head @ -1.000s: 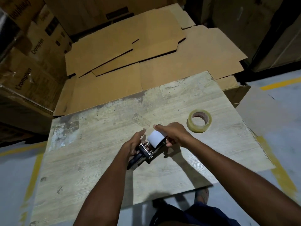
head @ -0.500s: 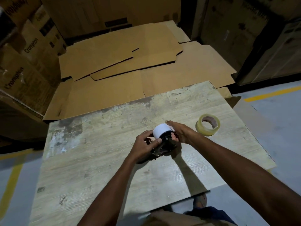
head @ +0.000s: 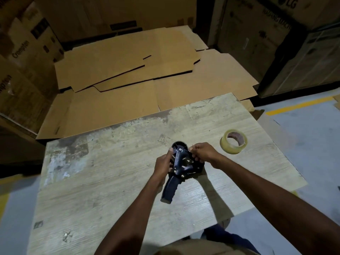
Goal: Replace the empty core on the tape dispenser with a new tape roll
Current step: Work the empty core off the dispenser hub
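Head view, one entry per item.

1. Tape dispenser (head: 181,163): dark blue-black, held just above the middle of the table (head: 110,172). The round hub end points toward the far edge and the handle toward the near edge. The flat side of the frame faces up. Whether a core sits on the hub cannot be told.
2. Left hand (head: 162,166): curled round the left side of the hub end, thumb tip on the hub's rim.
3. Right hand (head: 204,153): fingers curled tightly on the right side of the frame, beside the hub.
4. Tape roll (head: 229,147): clear and full, lying flat near the right edge, apart from both hands.
5. Flattened cardboard sheets (head: 128,74): overlapping, beyond the far edge.
6. Stacked cartons (head: 22,57): printed, on the left behind the sheets.
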Tool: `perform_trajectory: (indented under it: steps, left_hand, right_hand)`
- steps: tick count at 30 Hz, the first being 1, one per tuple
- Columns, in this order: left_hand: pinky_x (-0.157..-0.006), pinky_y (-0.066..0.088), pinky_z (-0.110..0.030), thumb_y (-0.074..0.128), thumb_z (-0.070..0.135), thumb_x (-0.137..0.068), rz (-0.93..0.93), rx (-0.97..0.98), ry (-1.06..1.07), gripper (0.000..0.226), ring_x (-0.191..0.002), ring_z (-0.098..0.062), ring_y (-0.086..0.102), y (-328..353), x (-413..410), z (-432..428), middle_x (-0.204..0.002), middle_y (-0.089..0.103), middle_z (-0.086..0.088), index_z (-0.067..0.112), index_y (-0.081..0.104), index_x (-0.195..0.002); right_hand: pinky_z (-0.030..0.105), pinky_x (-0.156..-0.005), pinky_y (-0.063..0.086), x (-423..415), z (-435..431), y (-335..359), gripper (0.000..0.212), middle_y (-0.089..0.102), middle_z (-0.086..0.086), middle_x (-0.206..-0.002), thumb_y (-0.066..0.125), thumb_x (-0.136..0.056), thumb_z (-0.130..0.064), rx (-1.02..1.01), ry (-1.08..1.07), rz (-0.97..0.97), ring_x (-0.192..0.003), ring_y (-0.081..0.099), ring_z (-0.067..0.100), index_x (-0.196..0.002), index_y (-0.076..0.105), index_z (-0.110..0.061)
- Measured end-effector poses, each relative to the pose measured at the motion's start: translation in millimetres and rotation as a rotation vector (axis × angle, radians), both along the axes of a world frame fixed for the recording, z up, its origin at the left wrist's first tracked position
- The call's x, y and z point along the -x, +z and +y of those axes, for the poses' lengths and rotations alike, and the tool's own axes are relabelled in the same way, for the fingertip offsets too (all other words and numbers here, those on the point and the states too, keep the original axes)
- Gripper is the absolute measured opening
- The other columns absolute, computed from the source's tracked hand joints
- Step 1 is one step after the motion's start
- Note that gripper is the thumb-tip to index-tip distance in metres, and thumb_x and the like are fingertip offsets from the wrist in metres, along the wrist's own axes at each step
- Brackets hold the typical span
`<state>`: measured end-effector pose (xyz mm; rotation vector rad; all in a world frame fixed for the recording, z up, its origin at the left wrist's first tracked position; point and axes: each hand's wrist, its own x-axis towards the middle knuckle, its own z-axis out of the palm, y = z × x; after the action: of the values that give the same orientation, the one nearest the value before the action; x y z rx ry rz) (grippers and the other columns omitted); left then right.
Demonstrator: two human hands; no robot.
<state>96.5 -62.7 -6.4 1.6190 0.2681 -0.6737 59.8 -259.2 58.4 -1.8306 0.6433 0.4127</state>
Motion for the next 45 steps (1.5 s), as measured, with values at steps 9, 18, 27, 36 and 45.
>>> perform_trajectory:
  steps: [9,18,27,36,45]
  left_hand:
    - [-0.069,0.051,-0.035,0.057,0.058,-0.100,0.062,-0.026,-0.180,0.061,-0.061,-0.022,0.062,-2,-10,18,-0.065,0.067,-0.012,0.003,0.072,-0.078]
    - [-0.053,0.036,-0.026,0.044,0.061,-0.105,0.043,-0.167,-0.304,0.063,-0.052,-0.016,0.043,5,-19,18,-0.060,0.050,-0.005,0.010,0.053,-0.068]
    - [-0.050,0.048,-0.024,0.069,0.056,-0.094,-0.193,-0.192,-0.160,0.066,-0.056,-0.023,0.058,-9,-24,-18,-0.064,0.060,-0.014,-0.007,0.065,-0.076]
    - [-0.059,0.036,-0.031,0.062,0.039,-0.104,-0.459,-0.375,-0.245,0.052,-0.052,-0.011,0.045,-19,-16,-38,-0.057,0.055,-0.007,0.002,0.061,-0.067]
    - [-0.050,0.029,-0.030,0.040,0.064,-0.104,-0.534,-0.748,-0.161,0.062,-0.057,-0.018,0.054,-18,44,-32,-0.063,0.056,0.002,0.018,0.056,-0.066]
  right_hand:
    - [0.029,-0.058,0.045,-8,-4,-19,0.029,0.071,0.011,-0.072,0.072,-0.090,-0.023,0.222,0.088,0.015,-0.061,0.059,0.016,-0.076,0.073,0.003]
    - [0.025,-0.050,0.034,-15,-5,-19,0.038,0.066,0.005,-0.066,0.064,-0.093,-0.038,0.575,0.407,0.026,-0.066,0.059,0.022,-0.067,0.069,-0.012]
    - [0.030,-0.053,0.027,-8,-24,-17,0.050,0.035,0.000,-0.047,0.065,-0.087,-0.029,0.471,0.390,0.129,-0.049,0.035,0.018,-0.049,0.037,-0.016]
    - [0.024,-0.046,0.029,14,-33,-28,0.055,0.042,-0.005,-0.043,0.074,-0.089,-0.029,0.330,0.321,0.170,-0.042,0.039,0.011,-0.044,0.044,-0.017]
    - [0.023,-0.048,0.030,24,-43,-28,0.047,0.055,0.007,-0.057,0.071,-0.093,-0.032,0.164,0.363,0.156,-0.053,0.043,0.013,-0.069,0.068,0.007]
